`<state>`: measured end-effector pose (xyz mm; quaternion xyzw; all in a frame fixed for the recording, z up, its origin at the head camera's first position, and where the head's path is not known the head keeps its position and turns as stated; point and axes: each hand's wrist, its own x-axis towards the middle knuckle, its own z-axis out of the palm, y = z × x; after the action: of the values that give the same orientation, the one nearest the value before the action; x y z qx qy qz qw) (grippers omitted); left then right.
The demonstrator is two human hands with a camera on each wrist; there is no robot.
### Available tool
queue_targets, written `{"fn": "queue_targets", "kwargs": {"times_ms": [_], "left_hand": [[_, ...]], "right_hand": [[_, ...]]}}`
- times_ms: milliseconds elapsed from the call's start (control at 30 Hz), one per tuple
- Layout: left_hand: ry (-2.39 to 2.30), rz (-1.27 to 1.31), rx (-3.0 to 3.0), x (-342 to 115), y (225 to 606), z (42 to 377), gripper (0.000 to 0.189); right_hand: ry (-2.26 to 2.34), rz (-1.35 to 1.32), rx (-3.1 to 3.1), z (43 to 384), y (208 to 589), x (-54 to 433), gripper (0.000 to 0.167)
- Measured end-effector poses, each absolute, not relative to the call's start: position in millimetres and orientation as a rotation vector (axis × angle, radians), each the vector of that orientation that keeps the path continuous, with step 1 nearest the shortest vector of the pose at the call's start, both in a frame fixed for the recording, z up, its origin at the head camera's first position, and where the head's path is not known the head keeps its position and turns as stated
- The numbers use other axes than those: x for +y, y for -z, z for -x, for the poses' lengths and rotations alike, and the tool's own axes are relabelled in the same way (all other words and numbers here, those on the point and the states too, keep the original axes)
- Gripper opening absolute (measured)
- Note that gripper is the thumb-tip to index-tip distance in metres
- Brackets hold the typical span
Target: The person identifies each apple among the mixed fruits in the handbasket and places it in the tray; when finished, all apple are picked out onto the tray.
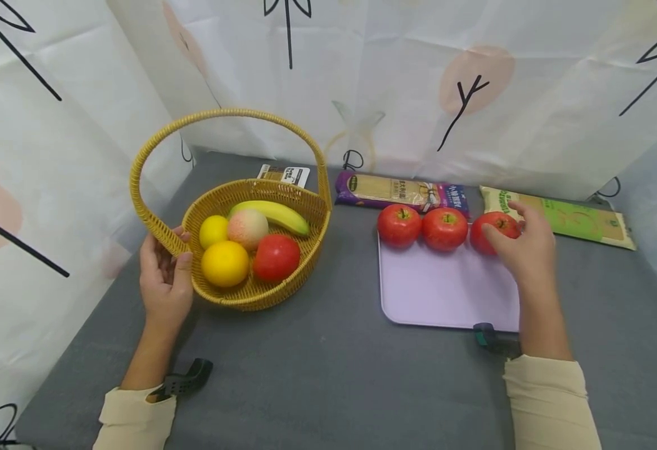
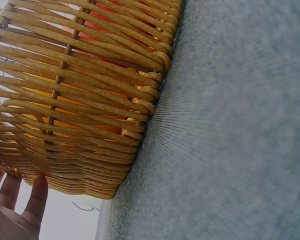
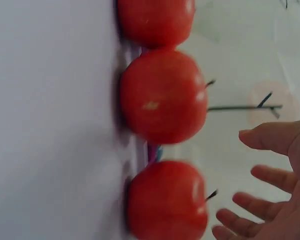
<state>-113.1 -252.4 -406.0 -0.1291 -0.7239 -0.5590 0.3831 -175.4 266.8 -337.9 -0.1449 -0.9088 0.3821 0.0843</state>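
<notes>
At the left, a yellow woven basket (image 1: 255, 306) with a tall handle holds a banana (image 1: 277, 214), a pinkish peach (image 1: 247, 229), two yellow round fruits (image 1: 225, 264) and a red fruit (image 1: 277, 257). My left hand (image 1: 166, 284) grips the basket's left side at the foot of the handle; the left wrist view shows fingers (image 2: 36, 202) against the weave. Three red apples (image 1: 399, 225) stand in a row along the far edge of a lilac tray (image 1: 446, 294). Around the rightmost apple (image 3: 167, 202), my right hand (image 1: 531, 250) has its fingers spread, apart from it in the right wrist view.
Behind the tray lie a purple-ended noodle packet (image 1: 401, 190) and a green packet (image 1: 581, 219). Another small packet (image 1: 284, 174) lies behind the basket. A patterned white curtain (image 1: 396, 81) borders the grey table (image 1: 317, 375) at the back and sides.
</notes>
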Motion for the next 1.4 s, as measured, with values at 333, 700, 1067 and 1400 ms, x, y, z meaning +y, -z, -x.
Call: {"fn": "queue_targets", "kwargs": {"times_ms": [333, 700, 1067, 1400], "left_hand": [[1.434, 0.321, -1.843, -248.2, 398.4, 109.9, 0.058], [1.463, 0.339, -1.824, -243.1, 393.1, 104.7, 0.057], [1.449, 0.319, -1.845, -242.8, 387.2, 104.3, 0.056], [1.453, 0.313, -1.862, -245.3, 390.4, 105.6, 0.058]], "right_hand": [[-1.099, -0.314, -2.8, 169.3, 313.3, 173.9, 0.046], [-0.647, -1.127, -2.867, 177.9, 312.1, 27.2, 0.055], [-0.48, -1.27, -3.119, 187.8, 325.5, -29.2, 0.058], [-0.484, -1.157, -3.214, 191.0, 329.2, -34.4, 0.069]]}}
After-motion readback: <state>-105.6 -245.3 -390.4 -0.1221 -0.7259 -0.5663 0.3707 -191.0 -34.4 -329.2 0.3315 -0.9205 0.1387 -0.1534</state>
